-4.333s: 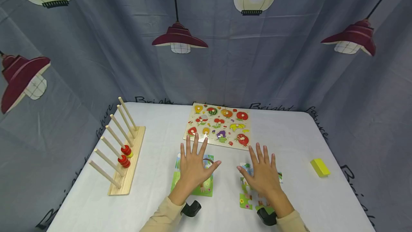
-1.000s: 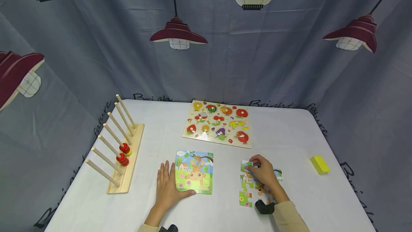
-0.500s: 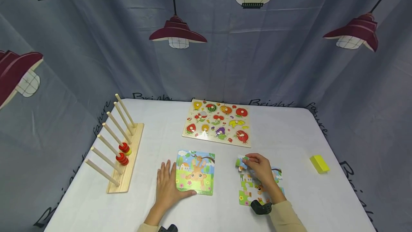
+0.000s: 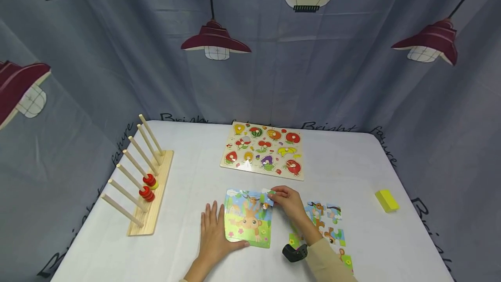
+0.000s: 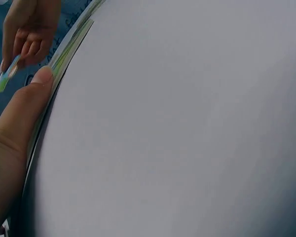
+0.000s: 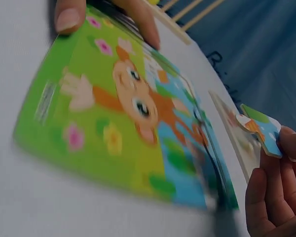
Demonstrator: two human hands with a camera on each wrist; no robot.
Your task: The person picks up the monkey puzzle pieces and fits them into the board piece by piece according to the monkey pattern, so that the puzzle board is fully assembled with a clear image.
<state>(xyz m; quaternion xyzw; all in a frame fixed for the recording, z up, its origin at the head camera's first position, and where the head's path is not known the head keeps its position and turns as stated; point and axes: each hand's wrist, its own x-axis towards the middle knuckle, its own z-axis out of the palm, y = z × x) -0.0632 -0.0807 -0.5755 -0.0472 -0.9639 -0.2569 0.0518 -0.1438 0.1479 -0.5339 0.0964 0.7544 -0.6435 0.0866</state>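
Note:
A monkey-picture puzzle board (image 4: 248,235) lies flat on the white table. My left hand (image 4: 214,237) rests beside its left edge with straight fingers, the thumb along the near edge. My right hand (image 4: 288,203) pinches a jigsaw piece (image 4: 265,201) between thumb and fingers over the board's far right corner. In the right wrist view that piece (image 6: 262,129), blue and green with a small house, stays raised off the board. Loose jigsaw pieces (image 4: 329,233) lie to the right, some hidden beneath the right forearm.
Behind the board lies a wooden fruit puzzle (image 4: 263,150). On the left stands a wooden peg rack (image 4: 150,212) with red and yellow rings (image 4: 147,193). A yellow block (image 4: 387,200) sits at the right. A grey curtain (image 4: 258,82) hangs behind the table.
Both hands left their spread pose; the left came to the board's edge. The right hand picked a jigsaw piece from the loose ones and carried it left over the board. The board shifted slightly right.

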